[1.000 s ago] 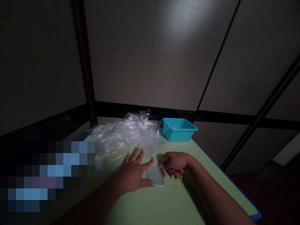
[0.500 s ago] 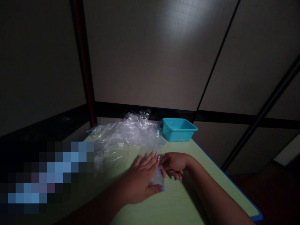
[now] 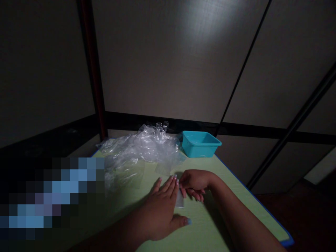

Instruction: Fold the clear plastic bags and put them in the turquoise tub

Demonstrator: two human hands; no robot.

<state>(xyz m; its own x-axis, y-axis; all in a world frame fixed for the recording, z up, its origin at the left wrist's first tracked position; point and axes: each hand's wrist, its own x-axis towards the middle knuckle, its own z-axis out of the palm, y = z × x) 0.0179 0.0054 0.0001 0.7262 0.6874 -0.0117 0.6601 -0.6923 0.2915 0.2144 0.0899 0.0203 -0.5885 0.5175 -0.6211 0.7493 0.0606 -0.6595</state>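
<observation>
A small folded piece of clear plastic film (image 3: 180,200) lies flat on the pale green table, partly covered by my hands. My left hand (image 3: 162,207) rests palm down over its left side, fingers stretched forward and thumb out to the right. On the right, my right hand (image 3: 195,182) is bent inward with thumb and forefinger pinched at the film's upper right edge; its other fingers curl loosely. The exact pinch is partly hidden. Beyond both hands spreads a heap of crumpled clear plastic (image 3: 147,145), with finger-like tips as on disposable gloves.
A turquoise plastic basin (image 3: 201,150) stands at the table's far right corner. The green table (image 3: 236,210) has a blue edge. Dark panelled walls (image 3: 168,70) rise behind it. A blurred-out patch (image 3: 60,196) covers the left side.
My left hand has slid back toward me, and its thumb has come off the folded film. The film's near edge lies slightly farther from me. My right hand stays in nearly the same place.
</observation>
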